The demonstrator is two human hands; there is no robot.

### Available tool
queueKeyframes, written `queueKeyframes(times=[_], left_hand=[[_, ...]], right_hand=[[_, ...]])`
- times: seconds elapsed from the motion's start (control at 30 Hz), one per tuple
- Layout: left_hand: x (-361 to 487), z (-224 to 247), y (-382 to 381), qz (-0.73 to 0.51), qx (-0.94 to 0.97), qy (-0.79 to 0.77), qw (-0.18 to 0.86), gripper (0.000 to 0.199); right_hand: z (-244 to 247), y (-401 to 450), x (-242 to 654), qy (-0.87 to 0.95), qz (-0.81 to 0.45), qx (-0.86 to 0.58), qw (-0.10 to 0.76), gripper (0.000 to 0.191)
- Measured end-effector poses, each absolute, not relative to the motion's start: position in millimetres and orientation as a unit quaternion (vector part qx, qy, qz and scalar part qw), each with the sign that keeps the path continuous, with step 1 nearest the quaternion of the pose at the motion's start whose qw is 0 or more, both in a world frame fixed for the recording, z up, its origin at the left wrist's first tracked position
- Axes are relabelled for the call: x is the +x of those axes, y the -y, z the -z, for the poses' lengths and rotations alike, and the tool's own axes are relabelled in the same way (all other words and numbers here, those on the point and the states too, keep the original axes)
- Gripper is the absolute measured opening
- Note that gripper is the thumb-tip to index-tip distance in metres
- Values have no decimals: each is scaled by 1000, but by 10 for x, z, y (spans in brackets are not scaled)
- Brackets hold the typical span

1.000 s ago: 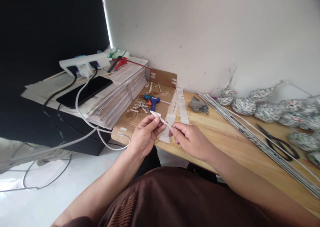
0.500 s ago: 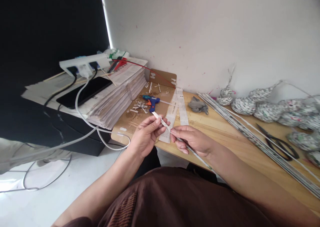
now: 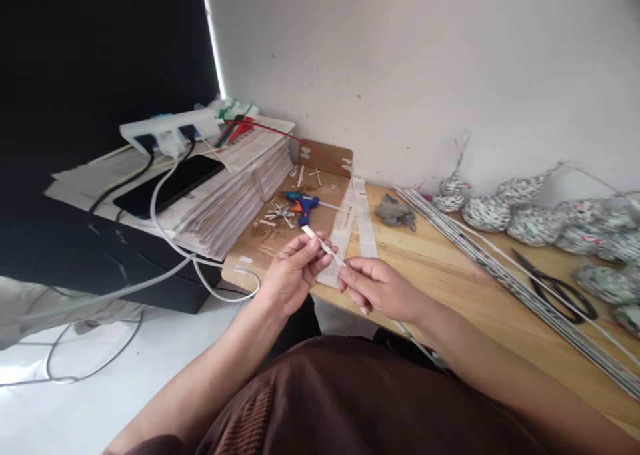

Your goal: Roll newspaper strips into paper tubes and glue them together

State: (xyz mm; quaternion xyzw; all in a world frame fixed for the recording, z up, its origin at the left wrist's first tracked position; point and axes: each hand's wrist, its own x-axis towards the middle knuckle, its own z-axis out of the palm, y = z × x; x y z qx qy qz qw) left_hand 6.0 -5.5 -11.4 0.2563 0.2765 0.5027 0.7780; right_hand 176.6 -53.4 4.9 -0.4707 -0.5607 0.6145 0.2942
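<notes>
Between my two hands runs a thin rolled newspaper stick (image 3: 326, 249), flat and white at its far end. My left hand (image 3: 294, 271) pinches it near that flat end, thumb on top. My right hand (image 3: 377, 284) is closed round it further down, and its tail passes under the right wrist towards my lap. Behind the hands, flat newspaper strips (image 3: 367, 221) lie on the wooden table. A blue glue gun (image 3: 306, 208) rests on a cardboard sheet (image 3: 325, 183) beside a small heap of paper scraps (image 3: 281, 213).
A tall newspaper stack (image 3: 240, 191) at the left carries a phone (image 3: 170, 185) and a white power strip (image 3: 173, 128) with cables. To the right lie a grey cloth (image 3: 395, 211), a bundle of long paper sticks (image 3: 493, 271), black scissors (image 3: 557, 291) and woven paper gourds (image 3: 530, 221).
My right hand has turned slightly and its fingers have curled in closer around the paper stick. The stick's tail has shifted a little lower. My left hand stays nearly in place.
</notes>
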Motion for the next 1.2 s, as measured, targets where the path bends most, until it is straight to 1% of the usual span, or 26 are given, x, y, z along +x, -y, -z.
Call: queueKeyframes(times=[0.07,0.13,0.37,0.43,0.5,0.63,0.7,0.83,1.0,1.07,1.2], left_hand=[[69,114,57,-502,258,-278,777,13],[78,112,59,-502,259,-279,777,13],[97,121,63,-493,223,-287,791,8],[99,126,60,-493,217,-290,791,10],[104,130,53,-500,216,-294,786,12],[122,123,44,-516,213,-304,772,14],[133,116,45,-515,217,-309,770,13],[151,104,50,-509,227,-306,772,12],[170,78,60,-499,235,-286,783,21],[179,62,65,-492,238,-284,788,19],[201,40,76,-492,235,-297,784,8]], right_hand=[[-52,556,1759,572,-591,-489,289,40],[-51,560,1765,559,-607,-486,287,42],[-6,504,1857,443,-769,-356,294,39],[3,506,1865,439,-776,-348,289,39],[4,524,1857,475,-730,-389,301,39],[-9,576,1829,567,-569,-494,332,36],[-21,591,1826,578,-551,-506,324,37],[-39,582,1851,550,-600,-487,317,40],[-9,556,1910,487,-690,-423,330,38],[17,548,1935,450,-738,-382,327,37],[59,541,1979,396,-804,-310,315,32]])
